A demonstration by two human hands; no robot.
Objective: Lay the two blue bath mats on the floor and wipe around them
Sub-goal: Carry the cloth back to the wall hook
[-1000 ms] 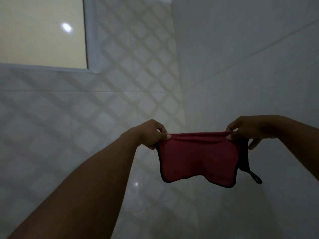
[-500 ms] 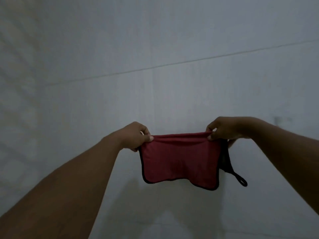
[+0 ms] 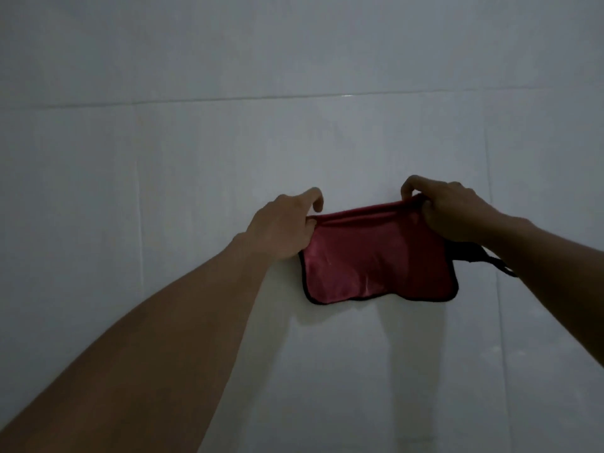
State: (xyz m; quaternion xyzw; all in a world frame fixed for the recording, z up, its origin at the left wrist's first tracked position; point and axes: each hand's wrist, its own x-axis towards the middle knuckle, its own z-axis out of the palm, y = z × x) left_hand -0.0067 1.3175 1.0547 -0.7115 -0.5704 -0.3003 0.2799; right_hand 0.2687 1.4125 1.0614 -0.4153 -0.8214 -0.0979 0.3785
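Against the grey tiled wall (image 3: 163, 289) I see my left hand (image 3: 281, 227) pinching one top corner of a red cloth with black edging (image 3: 376, 266), index finger lifted off; my right hand (image 3: 454, 214) is closed on the other corner. With so light a left grip, I judge that corner could slip and the cloth drop. Neither blue bath mat is in view. The cloth's loop (image 3: 503, 266) runs behind my right forearm.

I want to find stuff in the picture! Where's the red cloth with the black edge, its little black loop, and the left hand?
Red cloth with black edging (image 3: 376, 266): head view, middle of the hanging panel.
Black hanging loop (image 3: 503, 267): head view, on the loop's strap.
Left hand (image 3: 284, 223): head view, back of the hand.
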